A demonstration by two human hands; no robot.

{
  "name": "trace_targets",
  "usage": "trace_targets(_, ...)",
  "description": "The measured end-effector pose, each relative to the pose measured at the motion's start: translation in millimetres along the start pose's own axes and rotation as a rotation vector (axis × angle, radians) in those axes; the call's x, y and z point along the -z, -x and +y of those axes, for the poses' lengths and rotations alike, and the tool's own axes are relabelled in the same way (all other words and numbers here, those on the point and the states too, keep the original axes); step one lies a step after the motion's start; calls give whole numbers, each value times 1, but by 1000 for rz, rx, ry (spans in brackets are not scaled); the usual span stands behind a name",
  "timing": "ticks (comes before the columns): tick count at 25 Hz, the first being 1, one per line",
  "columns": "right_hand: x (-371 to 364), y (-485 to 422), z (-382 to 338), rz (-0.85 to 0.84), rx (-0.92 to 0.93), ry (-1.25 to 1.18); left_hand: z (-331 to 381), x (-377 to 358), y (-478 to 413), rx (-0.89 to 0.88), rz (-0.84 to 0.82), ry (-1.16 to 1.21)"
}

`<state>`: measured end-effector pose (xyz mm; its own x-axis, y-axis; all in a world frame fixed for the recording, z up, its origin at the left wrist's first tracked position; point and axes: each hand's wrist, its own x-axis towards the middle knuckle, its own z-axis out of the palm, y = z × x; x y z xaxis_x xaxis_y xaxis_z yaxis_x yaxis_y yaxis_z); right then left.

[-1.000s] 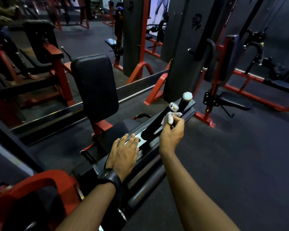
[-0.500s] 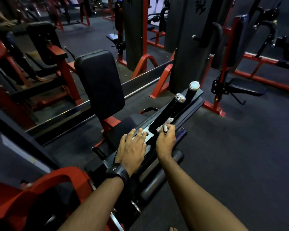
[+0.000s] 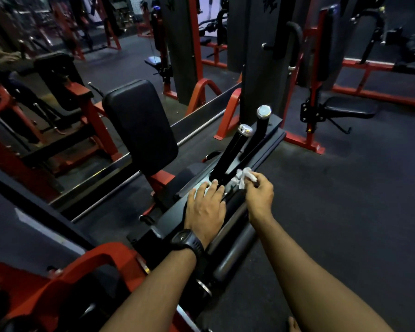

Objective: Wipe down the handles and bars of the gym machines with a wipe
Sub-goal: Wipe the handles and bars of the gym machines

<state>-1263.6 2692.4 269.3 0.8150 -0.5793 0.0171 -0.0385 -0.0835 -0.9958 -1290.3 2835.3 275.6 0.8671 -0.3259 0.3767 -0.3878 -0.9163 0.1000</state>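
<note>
1. Right hand (image 3: 259,197), centre frame: fingers curled, pinching the white wipe (image 3: 243,177).
2. Wipe bunched, sticking out up-left past the fingertips, just right of the near bar (image 3: 230,154) at its base. It may touch the bar; too dim to tell.
3. Left hand (image 3: 205,207) flat, fingers straight, resting on the frame (image 3: 168,219) at the bar's foot; watch (image 3: 186,239) on wrist.
4. Far bar (image 3: 259,130), chrome-capped, apart from both hands.
</note>
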Motion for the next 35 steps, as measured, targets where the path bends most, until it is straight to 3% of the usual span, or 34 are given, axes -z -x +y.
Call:
trace_targets(6,54,-50,-11,30,-90,-227,59,-1,-58,-57,192,4)
trace_targets(11,84,-108,-5,-135,-39,-198,114,-15,-111,-85,338,-115)
trace_targets(17,80,-151,-36,-303,-15,-545,129,-5,-158,-12,457,-267)
trace_targets(21,64,-183,-51,-263,163,-472,134,2,-188,115,467,-368)
trace_targets(27,45,-198,-54,-449,529,-311,130,-2,-201,200,455,-405)
trace_targets(31,31,-236,-37,-493,631,-220,131,-6,-205,247,456,-466)
trace_targets(35,31,-238,-39,-533,579,-207,134,-8,-204,268,455,-443)
